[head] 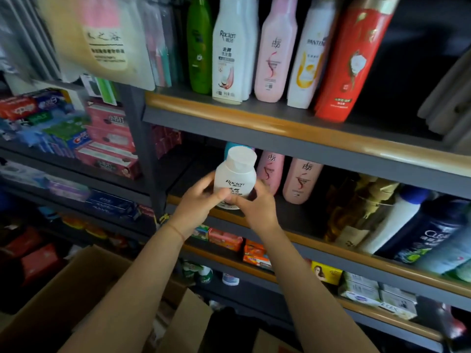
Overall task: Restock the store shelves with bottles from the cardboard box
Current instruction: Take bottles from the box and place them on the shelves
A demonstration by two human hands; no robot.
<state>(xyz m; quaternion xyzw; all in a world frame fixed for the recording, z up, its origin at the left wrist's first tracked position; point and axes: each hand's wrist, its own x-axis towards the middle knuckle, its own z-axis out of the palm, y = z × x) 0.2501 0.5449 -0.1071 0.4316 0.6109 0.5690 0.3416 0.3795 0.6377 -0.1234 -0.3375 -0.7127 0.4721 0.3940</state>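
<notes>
Both hands (224, 200) grip a smooth white bottle (235, 174) (round flip-top cap).

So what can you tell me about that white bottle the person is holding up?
The white bottle looks like smooth plastic, with a broad white flip cap and dark "Raclen" lettering on its front. It is tilted slightly, cap uppermost, in front of the second shelf beside two pink bottles. The left hand and right hand grip its lower half.

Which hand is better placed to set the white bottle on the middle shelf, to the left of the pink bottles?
Probably the left hand. It grips the white bottle on the side of the free shelf space. The right hand lies between that bottle and the pink bottles.
</notes>
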